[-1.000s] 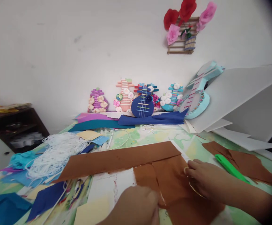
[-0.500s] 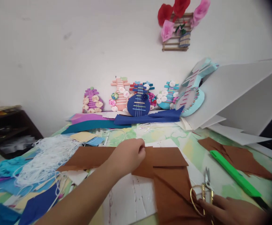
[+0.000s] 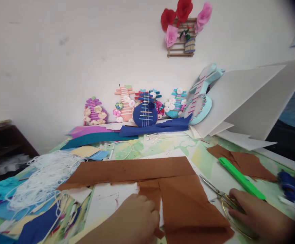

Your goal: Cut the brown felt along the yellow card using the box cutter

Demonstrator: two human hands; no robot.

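A wide brown paper band lies across the table over a white sheet. Joined to its right part is a larger brown paper flap, and a narrow brown paper strip lies to the left of that with a slit between them. My left hand is closed over this strip, its fingertips hidden beneath the knuckles. To the right, my right hand grips gold-handled scissors. Their blades look nearly together, pointing up and left at the flap's right edge.
A green box cutter lies right, beside a brown scrap. White cord is heaped left among coloured sheets. Several decorated lute-shaped crafts, including a dark blue lute, stand along the wall. White boards lean at right.
My left hand has come down from the brown band's upper area onto the narrow strip. The scissors have swung to point left. The slit shows now, and the view has shifted slightly right.
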